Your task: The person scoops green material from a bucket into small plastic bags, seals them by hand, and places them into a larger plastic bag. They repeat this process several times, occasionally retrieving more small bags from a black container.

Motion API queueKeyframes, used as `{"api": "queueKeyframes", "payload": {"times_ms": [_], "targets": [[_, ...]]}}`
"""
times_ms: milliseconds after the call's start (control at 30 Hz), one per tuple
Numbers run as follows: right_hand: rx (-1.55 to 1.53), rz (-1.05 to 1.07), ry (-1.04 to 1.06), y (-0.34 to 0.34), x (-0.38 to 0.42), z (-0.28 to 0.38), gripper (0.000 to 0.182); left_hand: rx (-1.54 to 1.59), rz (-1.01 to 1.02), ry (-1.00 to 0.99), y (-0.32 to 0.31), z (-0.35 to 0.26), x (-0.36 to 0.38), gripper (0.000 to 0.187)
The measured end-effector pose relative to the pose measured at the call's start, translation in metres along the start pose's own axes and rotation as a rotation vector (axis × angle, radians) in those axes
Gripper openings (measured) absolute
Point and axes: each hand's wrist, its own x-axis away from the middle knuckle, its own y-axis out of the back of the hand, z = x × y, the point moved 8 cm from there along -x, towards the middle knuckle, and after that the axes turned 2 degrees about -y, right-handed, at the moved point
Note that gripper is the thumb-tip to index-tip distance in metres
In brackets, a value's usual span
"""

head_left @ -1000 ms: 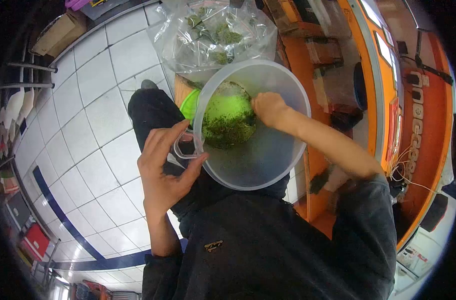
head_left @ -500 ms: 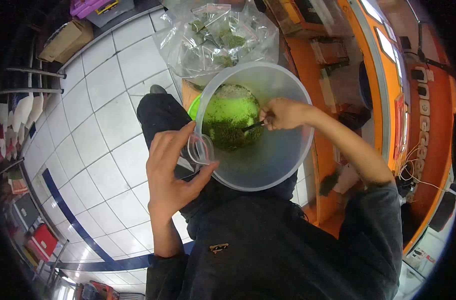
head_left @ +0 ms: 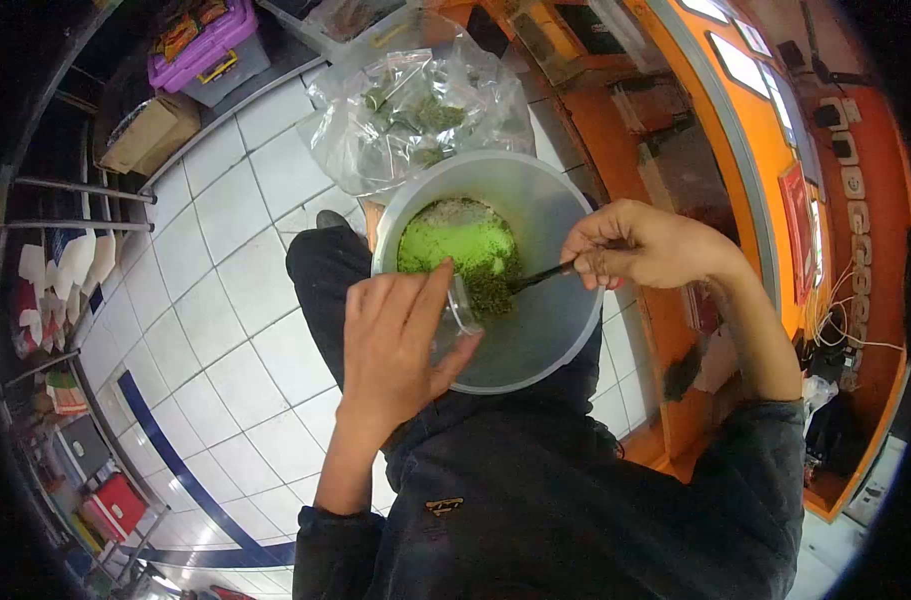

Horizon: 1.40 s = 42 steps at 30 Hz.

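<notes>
A large translucent bucket (head_left: pixel 560 340) stands at my lap, with loose dark green flakes (head_left: pixel 490 290) and a bright green area at its bottom. My left hand (head_left: pixel 400 325) holds a small clear plastic cup (head_left: pixel 459 308) between thumb and fingers, over the bucket's near left part. From the right, my right hand (head_left: pixel 625 245) grips the black handle of a spoon (head_left: pixel 545 277). The spoon's far end is among the green flakes, beside the cup's mouth, and its bowl cannot be made out.
Beyond the bucket lies a big clear plastic bag (head_left: pixel 415 110) with small bags of green material. A purple-lidded box (head_left: pixel 210 55) and a cardboard box (head_left: pixel 150 135) stand at the upper left. Orange shelving (head_left: pixel 775 130) runs along the right.
My left hand has moved right with the cup, from the bucket's rim to over its inside. My right hand has drawn back to the right with the spoon. The view has shifted.
</notes>
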Motion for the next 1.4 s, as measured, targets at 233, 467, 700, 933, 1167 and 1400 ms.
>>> {"api": "queueKeyframes", "payload": {"times_ms": [233,467,700,933,1167,1400], "targets": [[0.411,-0.33,0.177,-0.024,0.035,0.052,0.028,0.065,-0.194,0.003,-0.022,-0.02,-0.016,0.068],[0.838,-0.897,0.624,-0.052,0.103,0.093,0.033,0.085,-0.328,0.148,-0.029,-0.011,-0.016,0.057],[0.807,-0.9,0.439,-0.033,0.086,0.068,0.033,0.006,-0.421,0.157,-0.029,-0.005,-0.01,0.054],[0.233,-0.947,0.672,-0.051,0.026,0.048,0.043,0.127,-0.598,0.019,-0.023,-0.009,-0.003,0.065],[-0.009,-0.839,0.794,-0.054,0.01,0.033,0.022,0.311,-0.418,0.113,-0.037,-0.008,-0.011,0.08],[0.095,-0.866,0.798,-0.035,0.025,0.04,0.018,0.444,-0.215,0.011,-0.009,-0.013,-0.028,0.037]]}}
